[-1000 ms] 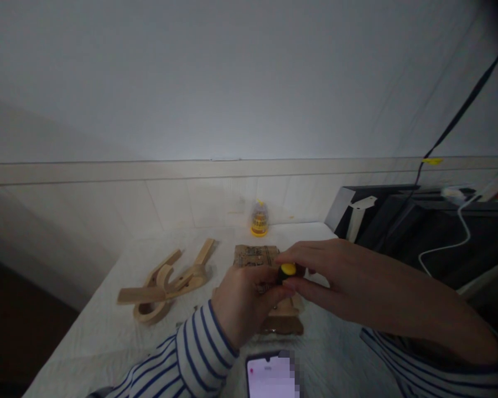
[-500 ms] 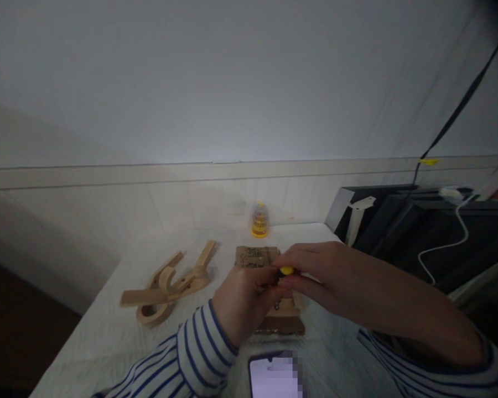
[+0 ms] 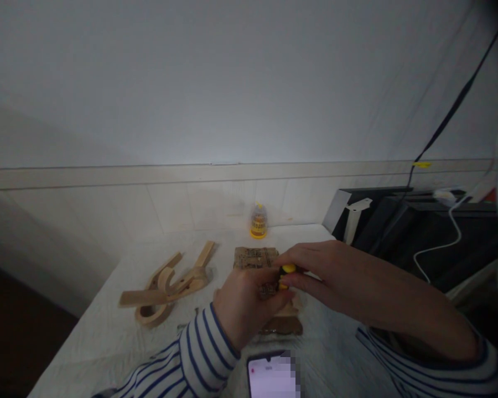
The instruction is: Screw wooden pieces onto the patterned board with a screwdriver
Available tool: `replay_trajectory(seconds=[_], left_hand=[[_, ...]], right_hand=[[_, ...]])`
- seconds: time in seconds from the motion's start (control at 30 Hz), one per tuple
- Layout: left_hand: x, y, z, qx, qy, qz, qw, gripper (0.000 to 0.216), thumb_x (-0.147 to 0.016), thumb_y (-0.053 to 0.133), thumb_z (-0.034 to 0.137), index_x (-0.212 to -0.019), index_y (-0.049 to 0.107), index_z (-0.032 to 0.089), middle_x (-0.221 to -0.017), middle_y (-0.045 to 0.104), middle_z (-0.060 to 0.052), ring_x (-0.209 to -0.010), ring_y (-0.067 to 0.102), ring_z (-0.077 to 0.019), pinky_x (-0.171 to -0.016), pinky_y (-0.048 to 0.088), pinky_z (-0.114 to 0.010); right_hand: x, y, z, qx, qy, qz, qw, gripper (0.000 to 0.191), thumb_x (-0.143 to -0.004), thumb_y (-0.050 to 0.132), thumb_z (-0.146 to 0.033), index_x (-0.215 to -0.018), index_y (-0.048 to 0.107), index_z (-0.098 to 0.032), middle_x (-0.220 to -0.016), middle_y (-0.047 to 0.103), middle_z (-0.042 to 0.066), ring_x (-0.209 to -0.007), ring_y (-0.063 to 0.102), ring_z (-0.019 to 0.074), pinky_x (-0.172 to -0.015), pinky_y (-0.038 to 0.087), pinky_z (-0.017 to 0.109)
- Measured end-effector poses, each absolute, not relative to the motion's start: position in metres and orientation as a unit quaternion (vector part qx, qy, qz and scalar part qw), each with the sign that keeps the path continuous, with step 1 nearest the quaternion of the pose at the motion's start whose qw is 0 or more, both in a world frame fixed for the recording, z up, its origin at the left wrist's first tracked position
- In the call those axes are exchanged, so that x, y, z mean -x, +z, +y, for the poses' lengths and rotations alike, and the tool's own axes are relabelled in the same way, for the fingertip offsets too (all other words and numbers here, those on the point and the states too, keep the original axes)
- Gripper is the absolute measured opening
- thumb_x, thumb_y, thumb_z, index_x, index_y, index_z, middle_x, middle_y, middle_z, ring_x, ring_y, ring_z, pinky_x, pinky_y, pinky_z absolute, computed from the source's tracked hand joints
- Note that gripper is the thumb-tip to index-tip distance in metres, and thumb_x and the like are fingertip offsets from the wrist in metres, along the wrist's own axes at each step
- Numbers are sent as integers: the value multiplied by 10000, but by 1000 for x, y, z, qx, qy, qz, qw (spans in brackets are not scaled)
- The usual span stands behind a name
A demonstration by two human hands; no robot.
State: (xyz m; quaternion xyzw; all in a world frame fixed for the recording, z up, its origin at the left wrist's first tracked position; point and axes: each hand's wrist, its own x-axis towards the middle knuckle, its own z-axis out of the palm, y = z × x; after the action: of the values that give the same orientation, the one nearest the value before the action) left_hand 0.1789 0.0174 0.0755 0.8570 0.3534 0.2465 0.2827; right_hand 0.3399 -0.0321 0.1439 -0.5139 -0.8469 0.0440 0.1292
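My right hand (image 3: 315,271) comes in from the right, thumb and fingers closed on a short yellow-and-black screwdriver (image 3: 289,268). My left hand (image 3: 249,293) meets it from the left, its fingers pressed together just beside the tool. Whatever lies in the left fingers is hidden. Beneath both hands is a brown printed packet (image 3: 255,255), partly covered by them. Left of the hands, joined curved wooden pieces (image 3: 166,296) lie on the white cloth (image 3: 103,337).
A clear cone-shaped container with a yellow base (image 3: 258,225) stands against the wall. A phone (image 3: 270,378) lies at the near edge with its screen lit. Dark panels (image 3: 398,226) and a white cable (image 3: 456,226) are at the right.
My right fingers have shifted slightly around the screwdriver, and more of its yellow shows. My left thumb has moved a little lower, away from it. The view has shifted slightly.
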Motion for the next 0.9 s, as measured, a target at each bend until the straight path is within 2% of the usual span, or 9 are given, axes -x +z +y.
replay_trajectory(seconds=[0.2, 0.33, 0.47, 0.6, 0.9], left_hand=[[-180, 75, 17, -873, 248, 323, 269, 125, -795, 576, 228, -845, 687, 201, -697, 692, -5, -569, 590, -128, -534, 375, -213], [-180, 77, 18, -874, 247, 318, 272, 133, -797, 577, 216, -874, 684, 202, -695, 687, 4, -551, 579, -117, -538, 375, -209], [-179, 78, 19, -872, 253, 311, 281, 140, -810, 560, 226, -881, 679, 203, -728, 691, -3, -623, 606, -134, -564, 392, -209], [-179, 77, 19, -881, 236, 315, 261, 151, -812, 539, 247, -821, 676, 183, -706, 683, -17, -613, 604, -144, -535, 383, -210], [-180, 76, 16, -871, 220, 374, 229, 234, -770, 584, 362, -946, 662, 229, -822, 699, -42, -738, 643, -206, -623, 453, -265]], right_hand=[[-343, 142, -32, 511, 27, -850, 126, 142, -870, 464, -214, -866, 604, -192, -760, 640, 10, -693, 592, 156, -609, 401, 273], [-342, 142, -32, 518, 21, -846, 129, 150, -871, 459, -226, -847, 602, -185, -733, 630, 13, -675, 585, 156, -601, 405, 276], [-340, 143, -32, 516, 37, -843, 144, 160, -867, 471, -261, -926, 603, -192, -814, 647, 32, -746, 600, 171, -652, 429, 294], [-341, 145, -32, 499, 62, -849, 163, 172, -856, 481, -244, -975, 599, -207, -931, 656, 46, -824, 603, 178, -700, 441, 303], [-341, 144, -31, 479, 68, -862, 154, 183, -860, 460, -179, -962, 610, -196, -893, 660, 32, -819, 596, 161, -730, 439, 297]])
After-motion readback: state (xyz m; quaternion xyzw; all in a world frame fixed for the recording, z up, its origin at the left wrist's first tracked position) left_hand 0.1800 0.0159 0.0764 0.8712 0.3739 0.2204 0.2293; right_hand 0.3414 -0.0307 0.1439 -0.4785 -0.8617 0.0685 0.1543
